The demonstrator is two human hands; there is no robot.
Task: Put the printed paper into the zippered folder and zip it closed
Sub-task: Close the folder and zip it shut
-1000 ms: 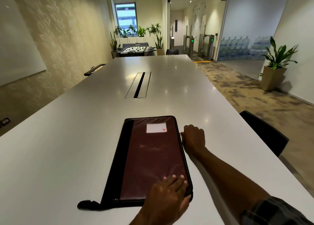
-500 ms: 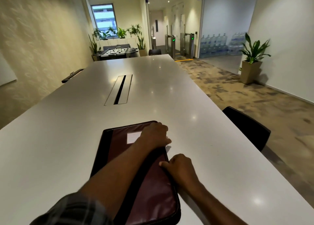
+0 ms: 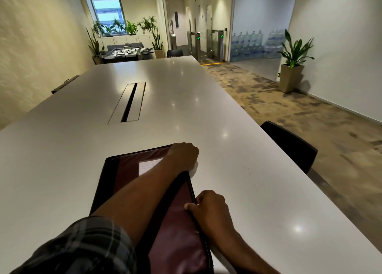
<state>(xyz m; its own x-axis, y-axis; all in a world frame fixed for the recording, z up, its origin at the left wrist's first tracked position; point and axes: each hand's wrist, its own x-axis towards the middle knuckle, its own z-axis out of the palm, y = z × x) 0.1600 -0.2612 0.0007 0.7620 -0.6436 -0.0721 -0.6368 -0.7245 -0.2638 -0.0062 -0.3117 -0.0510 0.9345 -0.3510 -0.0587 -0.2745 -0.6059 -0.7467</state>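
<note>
Since half a second back not much has shifted: the left hand (image 3: 183,157) slid a touch further toward the folder's far right corner and the right hand (image 3: 208,208) stayed on the right edge, though the view tipped a bit.

Big picture, it's a long glossy white counter (image 3: 186,100) with a recessed cable slot (image 3: 129,102) down the middle, in an office room with patterned carpet (image 3: 289,112), a potted plant in a tan planter (image 3: 293,67) by the right wall and a foosball table (image 3: 128,53) at the far end. A black chair back (image 3: 289,145) pokes up at the counter's right side.

The flat maroon zippered folder with black trim (image 3: 177,228) lies on the counter right in front of the person, its near end cut off by the frame. A white label (image 3: 147,166) on its cover is half hidden by the left forearm, which crosses over the folder in a plaid sleeve (image 3: 82,247).

Left hand is curled over the far right corner; can't tell what its fingers have hold of. Right hand's thumb and fingers (image 3: 191,206) are closed, pinching the folder's zippered edge. No paper visible, and I can't make out the zipper pull.
</note>
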